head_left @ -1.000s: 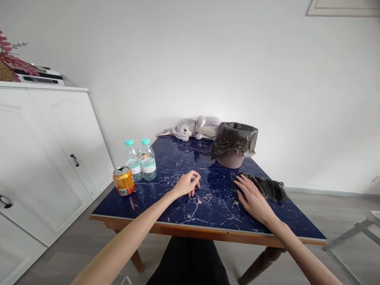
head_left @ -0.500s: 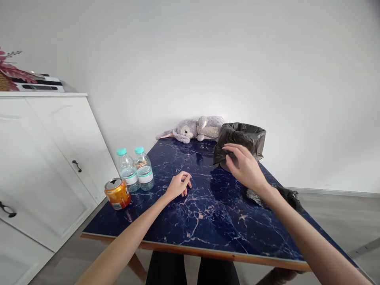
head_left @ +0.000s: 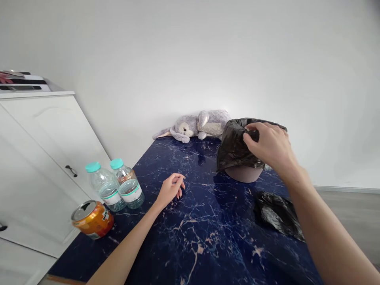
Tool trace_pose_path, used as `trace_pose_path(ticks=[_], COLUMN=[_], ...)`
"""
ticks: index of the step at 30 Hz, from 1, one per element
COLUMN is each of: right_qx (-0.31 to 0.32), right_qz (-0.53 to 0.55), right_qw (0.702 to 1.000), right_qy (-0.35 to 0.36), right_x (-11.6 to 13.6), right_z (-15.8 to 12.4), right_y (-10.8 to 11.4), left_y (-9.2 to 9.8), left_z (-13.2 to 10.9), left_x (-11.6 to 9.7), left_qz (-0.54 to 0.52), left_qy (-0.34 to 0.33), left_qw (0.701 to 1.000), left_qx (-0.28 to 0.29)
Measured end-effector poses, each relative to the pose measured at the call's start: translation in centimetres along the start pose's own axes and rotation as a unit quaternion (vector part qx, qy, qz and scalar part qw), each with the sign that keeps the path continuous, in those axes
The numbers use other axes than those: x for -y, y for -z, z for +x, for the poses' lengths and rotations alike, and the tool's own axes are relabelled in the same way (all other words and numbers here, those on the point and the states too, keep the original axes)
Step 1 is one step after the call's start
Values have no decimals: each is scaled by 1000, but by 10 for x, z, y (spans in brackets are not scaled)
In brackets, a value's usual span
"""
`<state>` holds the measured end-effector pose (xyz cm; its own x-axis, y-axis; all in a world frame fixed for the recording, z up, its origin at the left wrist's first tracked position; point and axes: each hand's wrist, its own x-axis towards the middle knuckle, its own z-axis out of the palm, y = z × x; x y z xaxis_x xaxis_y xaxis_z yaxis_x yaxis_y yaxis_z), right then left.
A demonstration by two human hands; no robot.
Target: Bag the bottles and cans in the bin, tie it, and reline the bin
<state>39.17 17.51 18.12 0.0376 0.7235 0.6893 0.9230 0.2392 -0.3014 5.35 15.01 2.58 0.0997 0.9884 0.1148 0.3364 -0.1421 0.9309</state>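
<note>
My left hand (head_left: 170, 190) rests on the blue marbled tabletop (head_left: 178, 233). Its fingers are loosely bent and slightly apart, with nothing in them. Over the near rim of a bin (head_left: 243, 174) lined with a black plastic bag (head_left: 234, 150) is my right hand (head_left: 270, 144). A gap shows between its thumb and forefinger, and the dark bag is seen through it. Whether the fingertips touch the bag is not clear. To the left stand an orange drink can (head_left: 93, 221), with its top opened, and two clear bottles (head_left: 107, 192) (head_left: 130, 188) with turquoise caps, partly filled.
A grey plush rabbit (head_left: 192, 126) lies on its side at the table's far end by the wall. Crumpled black plastic (head_left: 279, 215) lies near the right edge, under my right forearm. A white cabinet (head_left: 53, 158) stands along the left.
My view has moved closer to the table. My right hand has gone from in front of the bin to its rim. The left hand stays resting on the table.
</note>
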Motion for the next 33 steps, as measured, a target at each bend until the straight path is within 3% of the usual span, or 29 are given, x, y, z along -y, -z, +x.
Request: trace_pose_path(ticks=[2, 4, 11, 21, 28, 33], right_qx=[68, 97, 67, 116, 169, 227], right_qz=[-26, -36, 63, 184, 260, 309], right_qw=[997, 994, 996, 972, 932, 908], right_qy=[-11, -20, 2, 91, 188, 167], right_x=[2, 2, -5, 15, 30, 40], right_z=[1, 2, 15, 9, 3, 3], right_y=[3, 5, 2, 14, 19, 31], left_y=[0, 0, 0, 12, 19, 19], left_z=[-1, -3, -5, -6, -1, -3], left_x=[-2, -4, -10, -9, -6, -7], left_qz=[11, 25, 45, 19, -2, 8], left_qy=[5, 8, 31, 87, 114, 110], left_qw=[1000, 999, 998, 996, 993, 994], left_qx=[11, 21, 27, 0, -13, -4])
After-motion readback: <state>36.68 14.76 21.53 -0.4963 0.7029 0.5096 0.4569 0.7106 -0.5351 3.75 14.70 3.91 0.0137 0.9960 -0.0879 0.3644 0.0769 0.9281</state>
